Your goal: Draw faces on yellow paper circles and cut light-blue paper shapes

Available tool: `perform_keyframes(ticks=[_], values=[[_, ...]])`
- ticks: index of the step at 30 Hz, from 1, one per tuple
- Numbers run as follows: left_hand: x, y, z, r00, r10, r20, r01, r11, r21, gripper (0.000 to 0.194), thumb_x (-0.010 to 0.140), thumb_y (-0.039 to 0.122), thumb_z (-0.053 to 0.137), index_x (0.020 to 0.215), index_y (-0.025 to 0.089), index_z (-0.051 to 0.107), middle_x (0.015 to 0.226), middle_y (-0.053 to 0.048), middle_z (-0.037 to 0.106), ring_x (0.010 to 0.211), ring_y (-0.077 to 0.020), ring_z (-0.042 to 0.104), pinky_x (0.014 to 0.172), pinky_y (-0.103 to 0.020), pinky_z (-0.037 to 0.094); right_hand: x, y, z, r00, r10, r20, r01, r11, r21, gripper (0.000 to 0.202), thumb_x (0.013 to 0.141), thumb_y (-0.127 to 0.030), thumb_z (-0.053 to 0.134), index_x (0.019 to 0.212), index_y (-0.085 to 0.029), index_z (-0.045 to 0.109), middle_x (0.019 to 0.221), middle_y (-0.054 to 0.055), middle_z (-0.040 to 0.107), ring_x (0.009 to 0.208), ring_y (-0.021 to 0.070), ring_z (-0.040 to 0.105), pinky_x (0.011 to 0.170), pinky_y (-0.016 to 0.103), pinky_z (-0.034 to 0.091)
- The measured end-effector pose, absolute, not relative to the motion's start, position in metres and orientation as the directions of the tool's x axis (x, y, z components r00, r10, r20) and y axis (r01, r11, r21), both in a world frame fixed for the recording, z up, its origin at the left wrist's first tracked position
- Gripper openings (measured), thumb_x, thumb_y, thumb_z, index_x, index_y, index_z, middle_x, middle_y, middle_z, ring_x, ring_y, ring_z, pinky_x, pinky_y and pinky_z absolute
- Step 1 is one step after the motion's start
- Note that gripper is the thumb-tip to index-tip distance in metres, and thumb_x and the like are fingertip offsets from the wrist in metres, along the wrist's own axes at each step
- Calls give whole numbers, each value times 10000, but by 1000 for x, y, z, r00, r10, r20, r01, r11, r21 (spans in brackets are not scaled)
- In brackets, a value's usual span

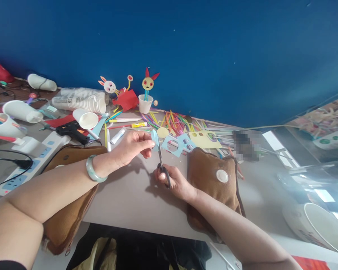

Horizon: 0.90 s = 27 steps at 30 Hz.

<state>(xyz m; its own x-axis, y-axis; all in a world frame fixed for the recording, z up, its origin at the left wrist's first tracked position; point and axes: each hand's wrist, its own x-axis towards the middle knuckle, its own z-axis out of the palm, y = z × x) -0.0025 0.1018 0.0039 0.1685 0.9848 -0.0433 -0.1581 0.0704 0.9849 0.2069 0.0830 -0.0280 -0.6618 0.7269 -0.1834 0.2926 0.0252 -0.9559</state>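
Observation:
Between the thumb and fingers of my left hand (pixel 135 146) is a small piece of light blue paper (pixel 154 138). My right hand (pixel 174 182) grips a pair of scissors (pixel 161 159) by its dark handles, the blades pointing up and away from me. Those blades lie right along the edge of the blue piece. Just beyond, a blue paper sheet with round holes (pixel 183 144) rests on the table, beside a pale yellow sheet with holes (pixel 204 139) and a yellow paper circle (pixel 162 132).
Brown cushions (pixel 211 187) lie under my forearms. A glue gun (pixel 72 131), a power strip (pixel 42 157) and paper cups (pixel 86 119) crowd the left. Colourful sticks (pixel 174 123) spread along the back, near a rabbit-headed figure in a cup (pixel 145 104). A large white bowl (pixel 323 225) stands right.

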Motion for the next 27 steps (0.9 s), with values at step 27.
perform_keyframes(ticks=[27], values=[[-4,102,4,167,985,-33,-144,58,988,157,784,272,695,695,155,640,573,18,620,526,-89,599,547,-204,509,205,80,-30,-647,747,-150,325,92,-941,685,808,-847,381,596,-198,420,552,-22,440,548,98,346,534,268,286]])
